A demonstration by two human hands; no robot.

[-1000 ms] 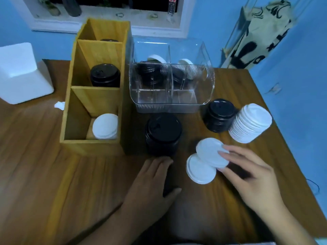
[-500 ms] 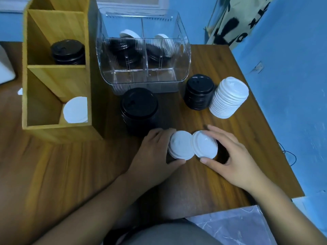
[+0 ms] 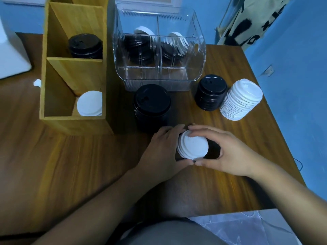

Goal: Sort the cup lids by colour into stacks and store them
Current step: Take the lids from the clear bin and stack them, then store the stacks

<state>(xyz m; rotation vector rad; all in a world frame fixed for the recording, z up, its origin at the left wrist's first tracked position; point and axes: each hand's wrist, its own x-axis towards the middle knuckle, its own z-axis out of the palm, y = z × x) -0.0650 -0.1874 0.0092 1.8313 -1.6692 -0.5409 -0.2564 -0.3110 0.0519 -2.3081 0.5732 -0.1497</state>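
A small stack of white lids (image 3: pixel 193 147) sits on the wooden table (image 3: pixel 74 165) between both hands. My left hand (image 3: pixel 161 150) cups its left side and my right hand (image 3: pixel 224 149) curls round its right side, fingertips meeting at the front. A tall stack of black lids (image 3: pixel 151 105) stands just behind. Further right are a shorter black stack (image 3: pixel 210 91) and a leaning white stack (image 3: pixel 241 99). The wooden divided box (image 3: pixel 58 96) holds a white lid (image 3: pixel 90 103) in front and black lids (image 3: pixel 85 45) in the middle bay.
A clear plastic organiser (image 3: pixel 159 75) with black and white lids inside stands behind the tall black stack. A white foam block (image 3: pixel 10 55) lies at the far left. The table's right edge runs close past the white stack; a blue wall is beyond.
The two separate white lids have been brought together into one stack. Both hands have closed in round it. The camera has tilted down and to the right.
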